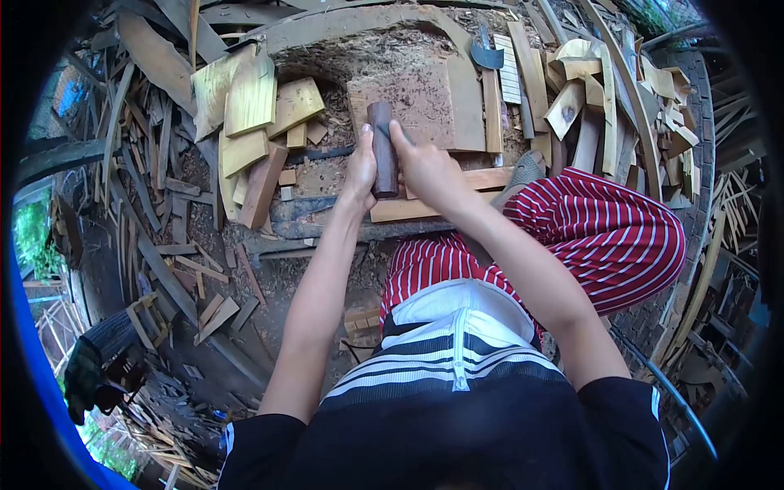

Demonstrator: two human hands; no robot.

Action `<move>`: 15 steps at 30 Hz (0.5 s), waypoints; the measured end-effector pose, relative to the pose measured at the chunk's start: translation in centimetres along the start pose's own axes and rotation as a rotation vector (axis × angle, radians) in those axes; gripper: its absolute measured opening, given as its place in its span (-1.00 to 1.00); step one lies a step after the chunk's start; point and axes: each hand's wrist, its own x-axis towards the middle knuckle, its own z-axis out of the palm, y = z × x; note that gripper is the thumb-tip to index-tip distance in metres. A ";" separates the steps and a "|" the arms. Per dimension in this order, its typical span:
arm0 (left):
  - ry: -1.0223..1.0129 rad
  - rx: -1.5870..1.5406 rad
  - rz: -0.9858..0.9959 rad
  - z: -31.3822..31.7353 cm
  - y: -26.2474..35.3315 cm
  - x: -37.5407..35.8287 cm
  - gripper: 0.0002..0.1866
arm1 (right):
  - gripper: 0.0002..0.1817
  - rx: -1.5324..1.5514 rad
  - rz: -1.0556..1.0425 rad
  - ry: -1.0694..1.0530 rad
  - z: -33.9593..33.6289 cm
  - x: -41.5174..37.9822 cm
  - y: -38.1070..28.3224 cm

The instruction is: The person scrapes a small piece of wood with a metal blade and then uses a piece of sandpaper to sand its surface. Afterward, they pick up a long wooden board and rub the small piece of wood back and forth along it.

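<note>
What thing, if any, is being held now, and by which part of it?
A dark wooden piece: the left hand holds it along its left side. The right hand is at its upper right side; its grip is unclear.

Just below the stack of yellowish boards [251, 96] sits a reddish-brown wooden block [263, 189]. Well right of that stack lie a pale ribbed strip [506, 69] and piled offcuts [600, 102]; far left of it, green foliage [33, 237] shows.

Daylight reaches a dark floor [282, 314] strewn with wood scraps [217, 317], green foliage [34, 233] and blue sheeting [34, 384] showing at left.
</note>
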 end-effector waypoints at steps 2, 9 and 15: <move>-0.013 -0.087 -0.041 0.9 0.7 -0.1 -0.37 | -0.25 0.044 -0.006 0.037 1.0 2.5 1.3; 0.050 0.029 0.048 0.4 -0.2 0.0 -0.45 | -0.37 -0.020 -0.013 0.001 0.9 -0.7 0.2; 0.063 0.005 0.047 1.2 0.8 0.0 -0.38 | -0.29 0.031 -0.003 0.108 1.0 0.4 0.4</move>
